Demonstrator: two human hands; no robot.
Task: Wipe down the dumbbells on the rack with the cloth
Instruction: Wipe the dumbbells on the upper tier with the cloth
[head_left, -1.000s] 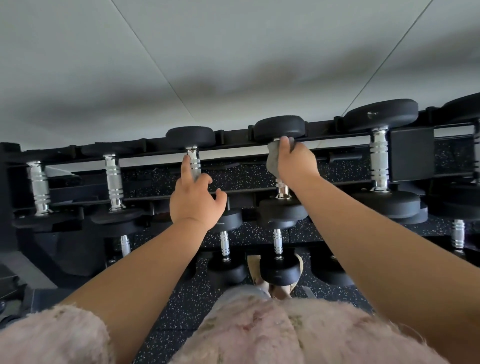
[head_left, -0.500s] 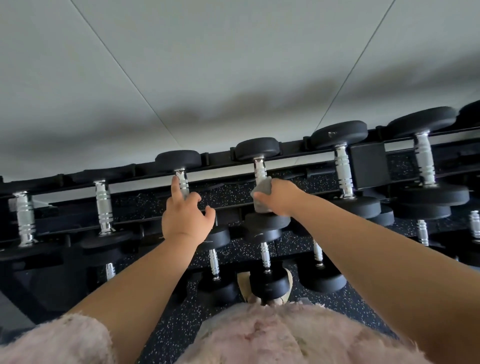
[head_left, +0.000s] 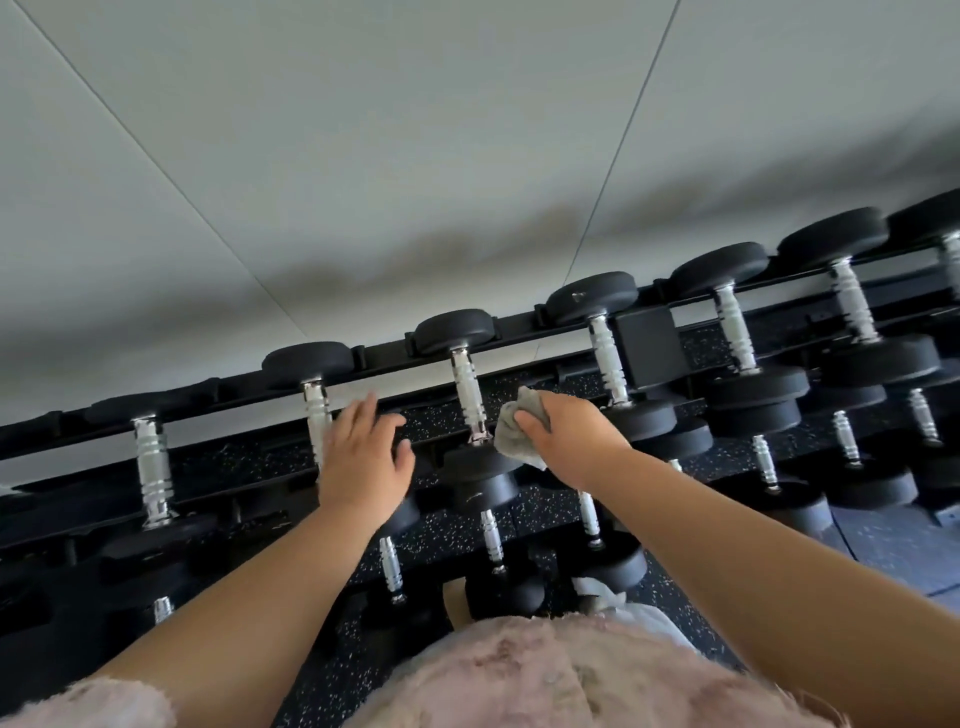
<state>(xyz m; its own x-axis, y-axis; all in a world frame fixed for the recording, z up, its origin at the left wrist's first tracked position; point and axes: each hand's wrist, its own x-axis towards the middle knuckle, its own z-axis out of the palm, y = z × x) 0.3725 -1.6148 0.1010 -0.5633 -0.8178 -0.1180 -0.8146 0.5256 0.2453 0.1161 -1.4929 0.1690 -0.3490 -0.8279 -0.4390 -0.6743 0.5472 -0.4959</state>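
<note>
A black rack (head_left: 519, 332) holds rows of dumbbells with black heads and chrome handles. My right hand (head_left: 569, 431) grips a bunched grey cloth (head_left: 514, 428) just right of the chrome handle of the centre top-row dumbbell (head_left: 467, 389), above that dumbbell's near head. My left hand (head_left: 363, 457) hovers with fingers spread, beside the handle of the dumbbell to the left (head_left: 316, 410) and partly covering it. It holds nothing.
More dumbbells fill the top row to the right (head_left: 605, 338) and left (head_left: 150, 467), with smaller ones on lower tiers (head_left: 491, 535). A pale wall (head_left: 467, 156) rises behind the rack. Speckled black flooring (head_left: 675, 587) lies below, and my fuzzy pink top fills the bottom edge.
My right hand has slid the cloth off the centre handle to its right side. My left hand has lifted off the neighbouring handle and spread its fingers. The view shifted, showing more rack at right.
</note>
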